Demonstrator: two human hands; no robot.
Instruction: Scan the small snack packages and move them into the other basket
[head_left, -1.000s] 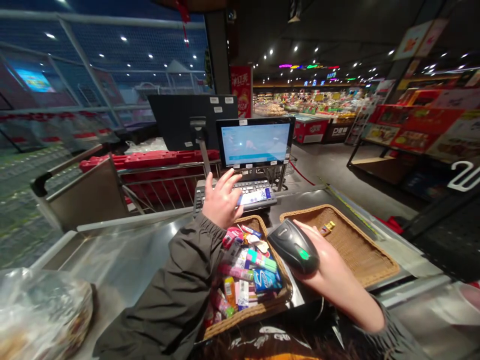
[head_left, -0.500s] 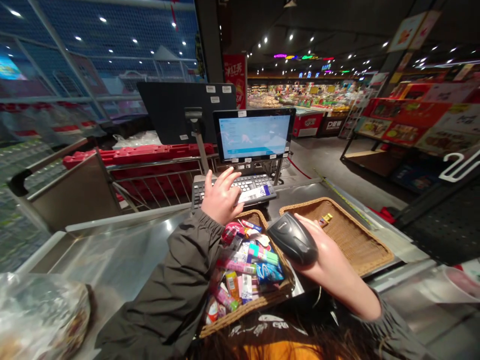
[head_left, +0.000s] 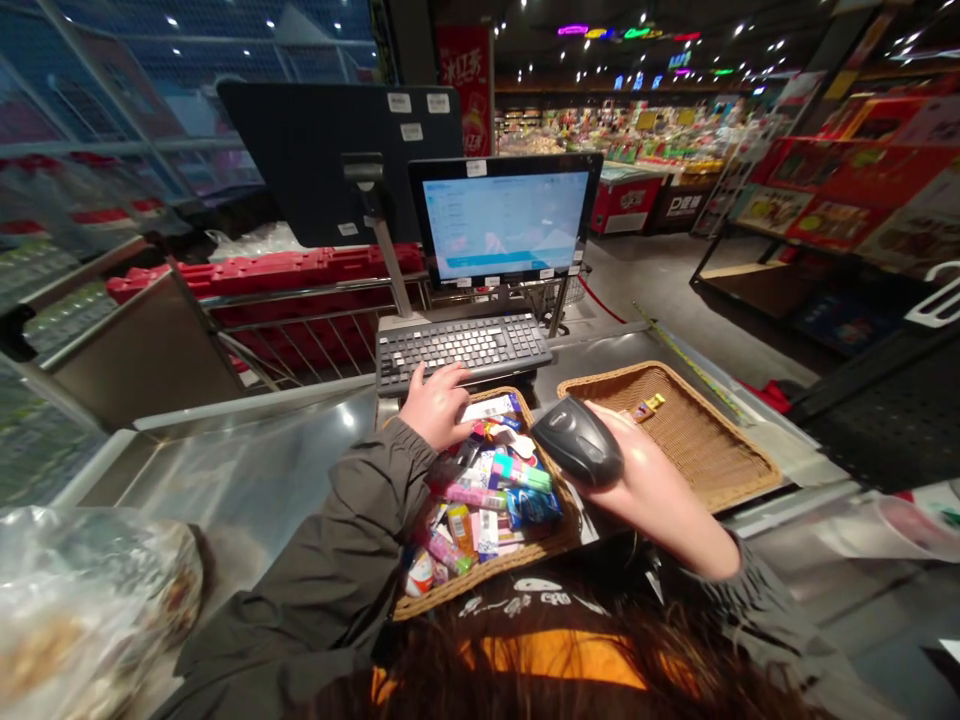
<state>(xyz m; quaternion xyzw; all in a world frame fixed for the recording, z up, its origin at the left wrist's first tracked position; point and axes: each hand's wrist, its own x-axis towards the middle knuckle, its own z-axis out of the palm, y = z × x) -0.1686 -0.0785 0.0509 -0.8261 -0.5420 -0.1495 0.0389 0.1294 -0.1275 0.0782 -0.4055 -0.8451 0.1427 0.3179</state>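
A black barcode scanner (head_left: 577, 440) is gripped in my right hand (head_left: 637, 462), between the two wicker baskets. My left hand (head_left: 436, 408) is at the back of the left wicker basket (head_left: 487, 586), just in front of the keyboard (head_left: 465, 350). From its fingers a slim white packet (head_left: 491, 406) with a purple end and a barcode sticks out to the right; the grip itself is partly hidden. Small packaged sweets fill this basket, among them a blue bag (head_left: 531, 507) and a green-and-pink tube (head_left: 521, 472). The right wicker basket (head_left: 720, 470) holds a small yellow packet (head_left: 649, 406).
Behind the keyboard stands a lit monitor (head_left: 506, 225), with a larger dark screen (head_left: 300, 150) seen from behind. A clear plastic bag (head_left: 82, 600) lies on the metal counter (head_left: 262, 490) at left. Past the counter are a shopping cart (head_left: 300, 330) and red boxed goods (head_left: 832, 210).
My left hand has drawn back from over the keyboard toward the left basket, bringing the white packet along. The scanner stays in my right hand. The view has tilted downward.
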